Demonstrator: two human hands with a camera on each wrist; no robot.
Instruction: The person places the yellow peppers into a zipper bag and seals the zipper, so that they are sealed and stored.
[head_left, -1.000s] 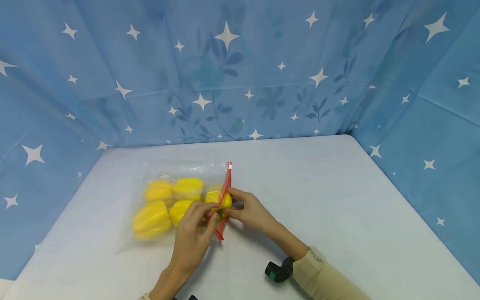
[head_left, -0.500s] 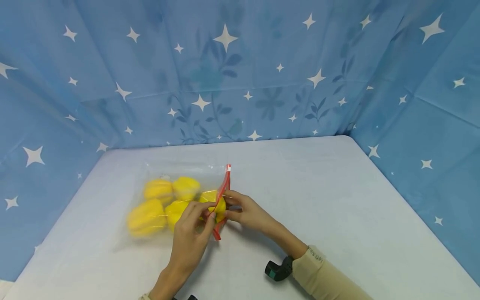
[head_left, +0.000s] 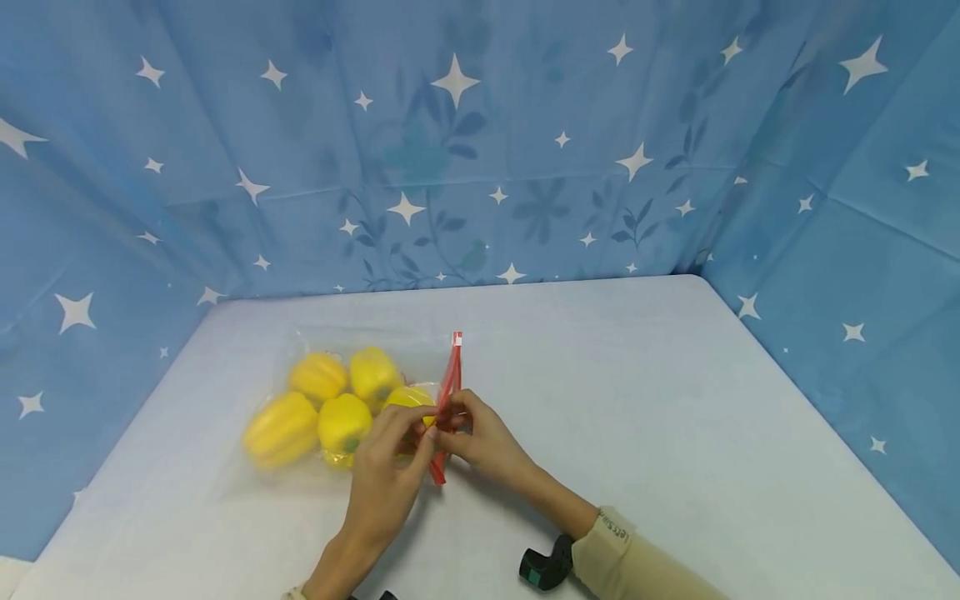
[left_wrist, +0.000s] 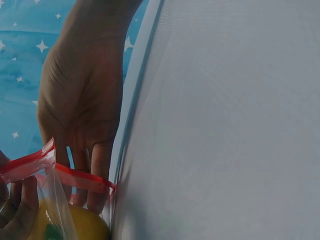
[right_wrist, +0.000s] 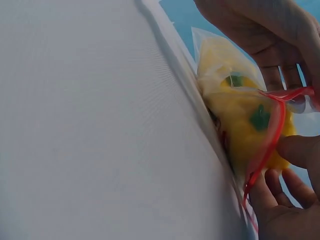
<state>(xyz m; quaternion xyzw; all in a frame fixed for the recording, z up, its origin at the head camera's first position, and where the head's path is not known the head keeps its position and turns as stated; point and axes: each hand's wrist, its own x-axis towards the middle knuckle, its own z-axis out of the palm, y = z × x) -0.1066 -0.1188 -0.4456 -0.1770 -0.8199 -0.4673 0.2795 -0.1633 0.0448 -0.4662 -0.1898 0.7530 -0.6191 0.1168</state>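
Where hands (head_left: 384, 479) (head_left: 486, 440) meet, red bag rim (head_left: 447, 386), pinched

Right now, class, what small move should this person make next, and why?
I'd suggest the right hand nudge the nearest yellow pepper a little deeper into the clear bag. That pepper sits right by the bag's mouth, where the red strips stand apart, and the left hand pinches the edge there, which should help steady it.

Head view faces forward-down over table (head_left: 637, 392); wrist views sit close, rolled sideways, both catching red bag seal (left_wrist: 84, 180).
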